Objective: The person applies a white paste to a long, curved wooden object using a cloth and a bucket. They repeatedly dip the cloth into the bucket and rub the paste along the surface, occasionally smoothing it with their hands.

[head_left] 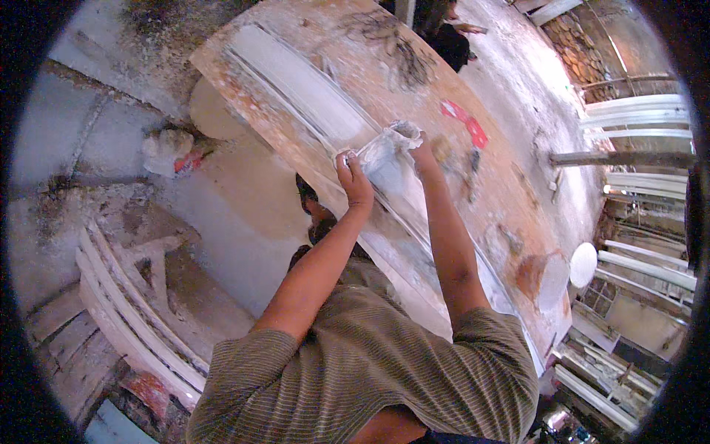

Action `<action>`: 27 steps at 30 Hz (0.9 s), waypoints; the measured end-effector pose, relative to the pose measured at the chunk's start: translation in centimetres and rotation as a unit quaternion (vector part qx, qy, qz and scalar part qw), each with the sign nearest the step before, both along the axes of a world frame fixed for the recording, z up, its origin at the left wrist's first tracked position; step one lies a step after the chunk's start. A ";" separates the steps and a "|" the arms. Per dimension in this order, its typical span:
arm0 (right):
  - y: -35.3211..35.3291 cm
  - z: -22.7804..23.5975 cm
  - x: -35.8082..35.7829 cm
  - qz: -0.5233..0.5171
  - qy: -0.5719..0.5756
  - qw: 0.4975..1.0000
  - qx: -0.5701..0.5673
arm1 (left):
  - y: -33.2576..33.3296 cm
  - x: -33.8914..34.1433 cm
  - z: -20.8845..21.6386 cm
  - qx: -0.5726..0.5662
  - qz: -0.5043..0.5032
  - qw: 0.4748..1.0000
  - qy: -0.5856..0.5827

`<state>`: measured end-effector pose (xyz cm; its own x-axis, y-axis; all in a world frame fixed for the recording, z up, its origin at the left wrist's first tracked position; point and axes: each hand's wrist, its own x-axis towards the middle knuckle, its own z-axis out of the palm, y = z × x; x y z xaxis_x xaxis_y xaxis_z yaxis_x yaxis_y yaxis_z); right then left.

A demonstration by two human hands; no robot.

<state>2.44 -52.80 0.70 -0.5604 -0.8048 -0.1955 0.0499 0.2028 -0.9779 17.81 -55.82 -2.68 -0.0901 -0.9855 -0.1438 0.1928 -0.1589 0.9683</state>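
Observation:
My left hand (353, 177) and my right hand (424, 154) are closed on opposite ends of a crumpled whitish sheet (383, 152), limp and smeared with white. Whether it is cloth or plastic I cannot tell. It hangs over a long, narrow mould (296, 78) that lies lengthwise on the wooden table (503, 200). White material coats the mould's far stretch, while a smoother, bluish stretch shows below the sheet and between my forearms. Some of my fingers are hidden by the folds.
On the table's right lie a red strip with white spots (466, 122), a dark-handled tool (473, 170) and a whitish bucket-like container (543, 281). Tangled dark fibres (399, 52) lie at the far end. Long white mouldings (126, 318) rest at lower left. Another person (447, 41) is beyond the table.

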 end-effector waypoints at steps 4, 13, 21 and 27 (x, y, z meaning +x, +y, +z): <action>11.5 -0.6 -1.6 -0.023 0.013 0.999 0.029 | 11.6 -1.0 0.7 -0.002 -0.028 0.999 -0.038; 34.0 1.3 -3.4 -0.010 0.014 1.000 0.026 | 35.0 -4.4 0.6 0.021 0.015 1.000 0.016; 56.7 2.0 -3.4 -0.077 0.093 0.993 0.011 | 57.6 -6.5 1.9 0.035 0.035 0.999 -0.023; 72.5 0.8 -4.7 -0.133 0.216 0.967 -0.031 | 73.1 -8.7 1.7 0.027 0.013 1.000 0.004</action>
